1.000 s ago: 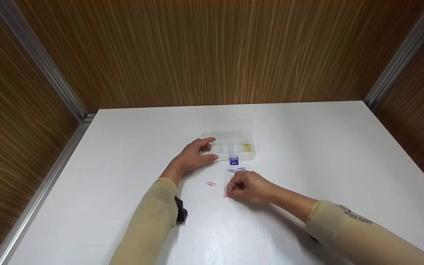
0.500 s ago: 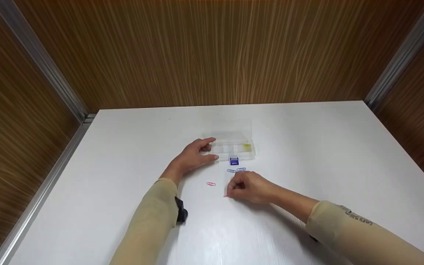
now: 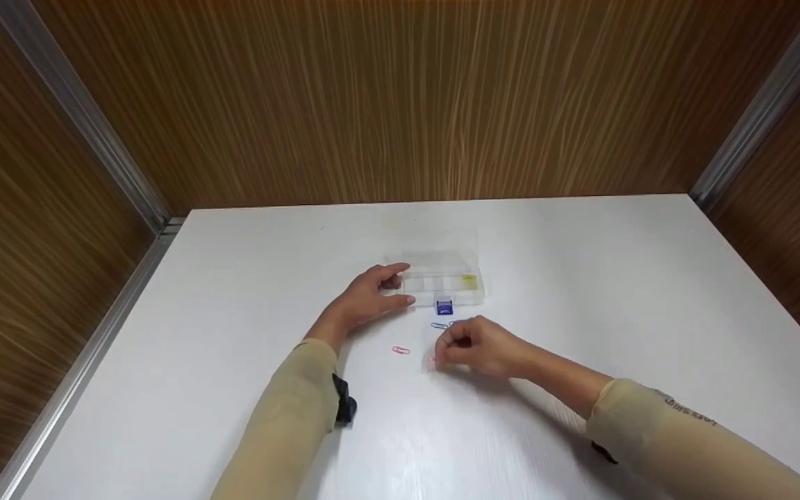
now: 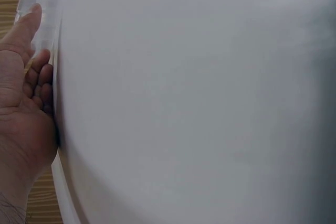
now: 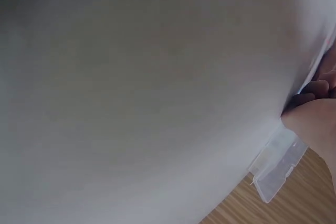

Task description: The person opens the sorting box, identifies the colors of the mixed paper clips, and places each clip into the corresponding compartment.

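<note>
My left hand (image 3: 365, 300) rests on the table (image 3: 615, 278) with fingers and thumb loosely spread against the left end of the clear box (image 3: 442, 281); my right hand (image 3: 480, 351), nearer me, pinches a pink paper clip (image 3: 431, 362) just above the table; another pink clip (image 3: 401, 350) lies just left; blue clips (image 3: 440, 325) lie just beyond.
</note>
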Demonstrator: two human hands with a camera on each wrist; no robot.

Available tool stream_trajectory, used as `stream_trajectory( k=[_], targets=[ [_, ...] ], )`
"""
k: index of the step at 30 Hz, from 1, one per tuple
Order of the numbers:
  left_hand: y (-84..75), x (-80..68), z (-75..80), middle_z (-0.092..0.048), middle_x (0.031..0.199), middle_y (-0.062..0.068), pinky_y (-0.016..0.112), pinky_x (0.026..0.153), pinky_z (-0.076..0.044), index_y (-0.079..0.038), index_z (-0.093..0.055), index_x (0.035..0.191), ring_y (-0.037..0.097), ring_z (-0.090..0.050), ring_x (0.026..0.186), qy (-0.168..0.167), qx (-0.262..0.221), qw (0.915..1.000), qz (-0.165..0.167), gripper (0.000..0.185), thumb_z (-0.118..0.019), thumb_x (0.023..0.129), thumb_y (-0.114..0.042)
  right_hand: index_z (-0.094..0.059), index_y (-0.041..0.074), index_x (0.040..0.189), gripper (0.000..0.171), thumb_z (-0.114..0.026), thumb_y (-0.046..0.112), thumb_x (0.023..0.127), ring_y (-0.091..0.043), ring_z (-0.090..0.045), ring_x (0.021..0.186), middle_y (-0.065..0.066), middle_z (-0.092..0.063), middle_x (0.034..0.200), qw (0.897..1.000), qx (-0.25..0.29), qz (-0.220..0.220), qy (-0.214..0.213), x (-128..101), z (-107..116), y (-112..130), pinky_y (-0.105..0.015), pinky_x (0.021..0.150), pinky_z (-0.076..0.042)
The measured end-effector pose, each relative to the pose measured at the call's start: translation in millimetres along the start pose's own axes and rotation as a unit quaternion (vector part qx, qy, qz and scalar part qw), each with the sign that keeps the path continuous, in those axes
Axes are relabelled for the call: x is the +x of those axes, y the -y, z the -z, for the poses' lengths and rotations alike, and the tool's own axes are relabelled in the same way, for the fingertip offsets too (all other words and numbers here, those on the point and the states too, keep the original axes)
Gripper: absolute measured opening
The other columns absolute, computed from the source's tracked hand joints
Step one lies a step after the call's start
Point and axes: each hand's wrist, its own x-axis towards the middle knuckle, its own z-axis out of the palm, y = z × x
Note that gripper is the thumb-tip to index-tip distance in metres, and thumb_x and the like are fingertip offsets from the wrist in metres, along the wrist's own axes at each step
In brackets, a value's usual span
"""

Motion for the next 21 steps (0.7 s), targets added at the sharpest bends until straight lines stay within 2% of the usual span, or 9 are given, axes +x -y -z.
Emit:
stream_trajectory(
  k=[6,9,16,21],
  targets=[
    [0.0,4.1,-2.6,-0.059,0.125,0.004,0.042,0.113,-0.039,-0.018,-0.055,0.156,0.024,-0.052,0.120,0.002,-0.014,0.9997,-0.020,0.067,-0.082,0.095,-0.031,-0.079,0.008,0.100,0.014,-0.066,0.005,0.100,-0.014,-0.053,0.078,0.002,-0.067,0.087,1.000,0.002,0.003,-0.024,-2.4,18.3,1.7,-0.022,0.066,-0.041],
    [-1.0,4.7,-3.0,-0.058,0.126,0.003,0.041,0.113,-0.039,-0.021,-0.055,0.156,0.023,-0.051,0.120,0.004,-0.008,0.9998,-0.015,0.067,-0.082,0.096,-0.033,-0.080,0.008,0.101,0.013,-0.067,0.007,0.101,-0.016,-0.054,0.080,0.001,-0.067,0.089,0.999,-0.010,-0.003,-0.041,0.9,31.8,5.6,-0.023,0.067,-0.042],
    [-2.2,4.3,-2.1,-0.057,0.128,0.002,0.042,0.115,-0.038,-0.024,-0.053,0.158,0.022,-0.051,0.122,0.006,-0.003,1.0000,-0.004,0.069,-0.081,0.095,-0.036,-0.079,0.008,0.106,0.011,-0.068,0.010,0.104,-0.021,-0.060,0.092,-0.005,-0.071,0.100,0.995,-0.031,-0.034,-0.090,22.1,65.7,18.9,-0.029,0.080,-0.051],
    [-1.5,0.5,0.4,-0.057,0.129,0.001,0.043,0.115,-0.038,-0.027,-0.053,0.157,0.022,-0.051,0.122,0.004,-0.006,0.9999,0.010,0.069,-0.082,0.095,-0.037,-0.078,0.004,0.108,0.013,-0.070,0.014,0.104,-0.023,-0.059,0.093,-0.006,-0.070,0.101,0.990,-0.035,-0.057,-0.122,40.1,79.1,21.8,-0.029,0.081,-0.051]
  ],
)
